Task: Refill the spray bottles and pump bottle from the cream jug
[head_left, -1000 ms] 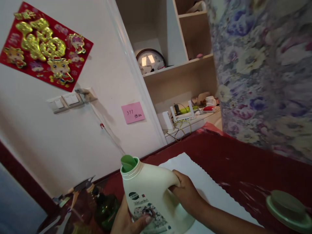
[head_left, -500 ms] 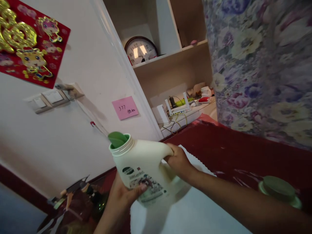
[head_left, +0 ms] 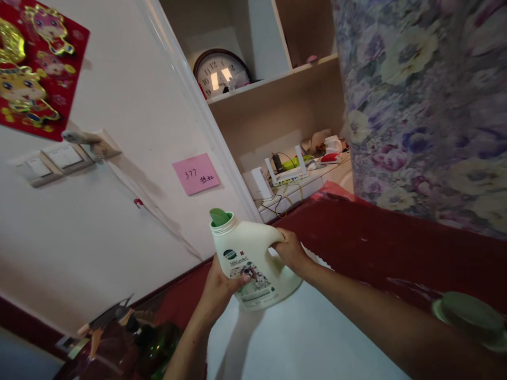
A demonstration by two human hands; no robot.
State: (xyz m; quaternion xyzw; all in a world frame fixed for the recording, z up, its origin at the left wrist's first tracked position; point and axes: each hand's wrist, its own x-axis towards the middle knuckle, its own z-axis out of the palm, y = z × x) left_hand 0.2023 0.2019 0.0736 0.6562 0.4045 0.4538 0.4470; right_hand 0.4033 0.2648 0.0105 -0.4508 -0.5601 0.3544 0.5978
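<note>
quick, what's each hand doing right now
Left hand: closed on the detergent jug, supporting its body.
Right hand: closed around the jug's handle.

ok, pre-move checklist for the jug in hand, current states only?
1. Right hand closed on the handle of the jug: ok.
2. Left hand supporting the jug's labelled side: ok.
3. Jug clear of the white mat: ok, lifted.
4. Jug mouth capped: not ok; the green spout is exposed and the green cap lies on the red tabletop.
5. Jug upright: not ok, slightly tilted.
6. Fill level: cannot tell, opaque.
</note>
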